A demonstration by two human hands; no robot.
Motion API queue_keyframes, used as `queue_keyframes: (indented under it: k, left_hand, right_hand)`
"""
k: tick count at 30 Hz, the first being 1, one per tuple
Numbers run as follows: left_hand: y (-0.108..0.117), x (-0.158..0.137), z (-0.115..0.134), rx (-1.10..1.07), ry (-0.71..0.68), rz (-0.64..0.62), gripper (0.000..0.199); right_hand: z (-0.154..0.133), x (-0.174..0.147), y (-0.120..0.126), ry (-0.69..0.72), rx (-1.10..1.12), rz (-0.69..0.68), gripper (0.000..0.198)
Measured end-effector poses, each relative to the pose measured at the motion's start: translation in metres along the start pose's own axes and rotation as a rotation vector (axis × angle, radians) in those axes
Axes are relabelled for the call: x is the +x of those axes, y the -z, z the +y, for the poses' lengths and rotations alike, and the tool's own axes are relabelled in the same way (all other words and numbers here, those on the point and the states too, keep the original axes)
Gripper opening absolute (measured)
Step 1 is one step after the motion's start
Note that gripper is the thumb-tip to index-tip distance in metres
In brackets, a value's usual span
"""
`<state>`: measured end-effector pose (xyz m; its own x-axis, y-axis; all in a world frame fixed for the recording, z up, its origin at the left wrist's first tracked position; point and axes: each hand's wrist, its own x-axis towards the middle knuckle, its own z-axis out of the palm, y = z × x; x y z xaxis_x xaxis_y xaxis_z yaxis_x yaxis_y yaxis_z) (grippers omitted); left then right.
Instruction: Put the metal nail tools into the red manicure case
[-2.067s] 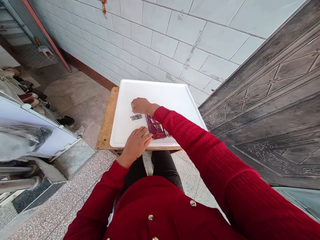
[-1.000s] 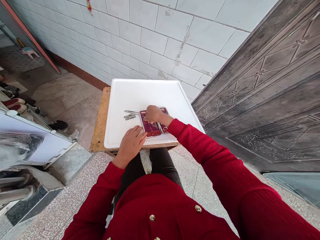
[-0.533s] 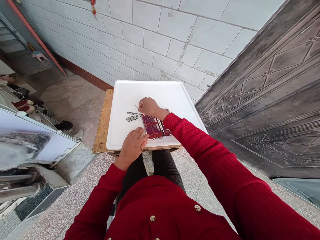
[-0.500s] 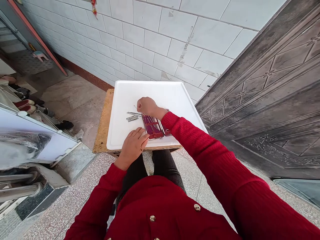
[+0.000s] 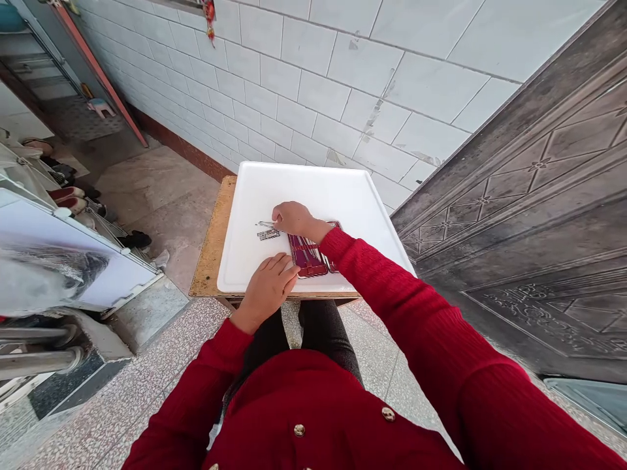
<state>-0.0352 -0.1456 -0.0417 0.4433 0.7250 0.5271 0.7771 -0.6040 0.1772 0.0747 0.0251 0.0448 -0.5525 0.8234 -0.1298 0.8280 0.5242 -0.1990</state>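
Observation:
My right hand (image 5: 292, 217) is closed in a pinch low over the white tray, at a thin metal manicure tool (image 5: 266, 224). The fingertips partly hide it, and its exact kind is unclear. Just below lie silver nail clippers (image 5: 268, 235). An open manicure case (image 5: 308, 258) with a purple-red lining holds several slim metal tools under a strap. Its right half is partly covered by my right forearm. My left hand (image 5: 268, 287) rests flat with fingers stretched out on the tray, its thumb at the case's lower left corner.
The white tray (image 5: 313, 173) sits on a wooden table (image 5: 208, 261) against a tiled wall (image 5: 313, 85). A carved dark metal door (image 5: 514, 228) stands at the right. On the left is a rack with shoes (image 5: 68, 199).
My right hand has come down closer to the tray, and the thin tool jutting from its fingers now lies by the tray surface. My left hand stays beside the case. The view has shifted slightly.

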Motion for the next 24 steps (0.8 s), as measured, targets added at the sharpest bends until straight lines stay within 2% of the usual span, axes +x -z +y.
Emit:
queue_keyframes:
  k: [8, 13, 18, 24]
  left_hand:
    - [0.003, 0.001, 0.001, 0.002, 0.016, -0.021, 0.027]
    - [0.004, 0.002, 0.002, 0.03, 0.009, -0.015, 0.027]
    - [0.001, 0.002, 0.002, 0.043, 0.004, 0.006, 0.027]
    - [-0.002, 0.0, -0.001, 0.014, 0.039, -0.029, 0.029]
  right_hand:
    - [0.003, -0.005, -0.004, -0.01, 0.033, -0.008, 0.026]
    - [-0.002, -0.017, -0.007, 0.055, 0.077, 0.065, 0.029]
    - [-0.006, -0.03, -0.015, 0.111, 0.016, 0.047, 0.028]
    - [-0.014, -0.029, -0.022, 0.137, -0.006, 0.045, 0.022]
